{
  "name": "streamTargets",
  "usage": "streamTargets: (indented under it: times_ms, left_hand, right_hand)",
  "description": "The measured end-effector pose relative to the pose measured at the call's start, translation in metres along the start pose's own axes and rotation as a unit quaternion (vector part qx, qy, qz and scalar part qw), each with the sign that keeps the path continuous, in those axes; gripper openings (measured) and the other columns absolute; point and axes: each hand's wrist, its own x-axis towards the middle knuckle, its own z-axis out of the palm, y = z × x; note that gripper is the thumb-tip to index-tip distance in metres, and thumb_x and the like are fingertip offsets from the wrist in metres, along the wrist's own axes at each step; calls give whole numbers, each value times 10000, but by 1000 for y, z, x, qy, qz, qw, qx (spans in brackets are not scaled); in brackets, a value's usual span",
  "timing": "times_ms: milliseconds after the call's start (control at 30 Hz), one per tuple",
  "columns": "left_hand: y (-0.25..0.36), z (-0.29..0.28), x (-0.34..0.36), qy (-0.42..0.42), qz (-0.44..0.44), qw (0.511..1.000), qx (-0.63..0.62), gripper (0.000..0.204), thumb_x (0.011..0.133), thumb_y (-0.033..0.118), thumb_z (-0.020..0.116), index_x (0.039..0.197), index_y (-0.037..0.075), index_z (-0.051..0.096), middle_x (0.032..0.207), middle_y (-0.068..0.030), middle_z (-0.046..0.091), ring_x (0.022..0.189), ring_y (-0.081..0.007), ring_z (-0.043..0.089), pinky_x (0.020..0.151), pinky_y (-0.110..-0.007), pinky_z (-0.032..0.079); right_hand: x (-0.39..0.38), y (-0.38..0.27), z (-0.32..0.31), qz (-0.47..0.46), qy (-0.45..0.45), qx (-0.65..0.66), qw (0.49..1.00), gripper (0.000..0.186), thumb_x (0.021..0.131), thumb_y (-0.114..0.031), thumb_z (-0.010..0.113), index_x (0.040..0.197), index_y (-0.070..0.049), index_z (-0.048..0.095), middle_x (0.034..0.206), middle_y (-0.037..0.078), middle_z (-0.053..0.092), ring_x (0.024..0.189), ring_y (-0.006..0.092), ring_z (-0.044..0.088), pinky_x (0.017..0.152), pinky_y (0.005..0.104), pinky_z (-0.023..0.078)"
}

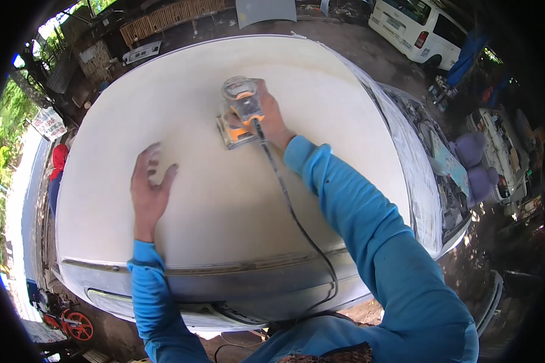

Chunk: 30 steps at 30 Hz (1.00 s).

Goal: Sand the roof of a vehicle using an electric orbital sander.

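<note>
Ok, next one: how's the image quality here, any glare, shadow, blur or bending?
Head view: road at left washed out by glare; head view: car roof pale, with soft shading toward its near edge; head view: sander looks slightly blurred; head view: fisheye bows the roof's edges, and corners go black.

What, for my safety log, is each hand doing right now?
Left hand: open, fingers loosely curved, holding nothing; whether it touches the pale vehicle roof cannot be told.
Right hand: closed around the orange-and-grey power sander.
</note>
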Motion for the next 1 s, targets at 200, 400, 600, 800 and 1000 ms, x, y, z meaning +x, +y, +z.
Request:
streamTargets:
  times_ms: [200,400,600,800,1000]
  left_hand:
    - [117,112,81,-52,44,995,-77,560,871,320,745,1359,92,594,1379,-157,571,1254,-385,556,1083,-458,439]
    - [178,209,120,-142,35,989,-33,435,835,307,725,1236,142,696,1325,-133,593,1202,-383,583,1039,-462,485]
    - [263,321,129,-188,69,977,-71,454,771,281,734,1200,132,725,1313,-130,616,1174,-398,613,990,-441,530]
    - [333,405,99,-181,123,971,-97,348,748,245,719,1057,91,762,1207,-167,628,1120,-392,609,940,-495,534]
    - [322,398,110,-199,75,971,-104,271,649,174,731,898,86,790,1203,-167,590,1187,-407,536,890,-503,513]
  right_hand:
    - [-21,-7,-4,-56,-46,137,988,798,664,-335,888,1268,-39,458,1105,221,679,1062,426,664,933,468,514]
    - [-16,44,-97,-55,27,81,995,758,685,-313,865,1272,-32,476,1116,206,673,1064,424,665,907,456,520]
    - [-29,124,-204,47,129,66,988,649,773,-250,815,1269,-9,474,1063,204,677,980,382,687,827,424,537]
    - [-80,162,-290,23,175,-76,981,609,828,-245,804,1301,-5,505,1123,161,677,1056,272,660,876,374,521]
    - [-56,168,-263,137,111,14,984,612,825,-228,804,1311,0,510,1156,173,666,1088,280,649,903,378,514]
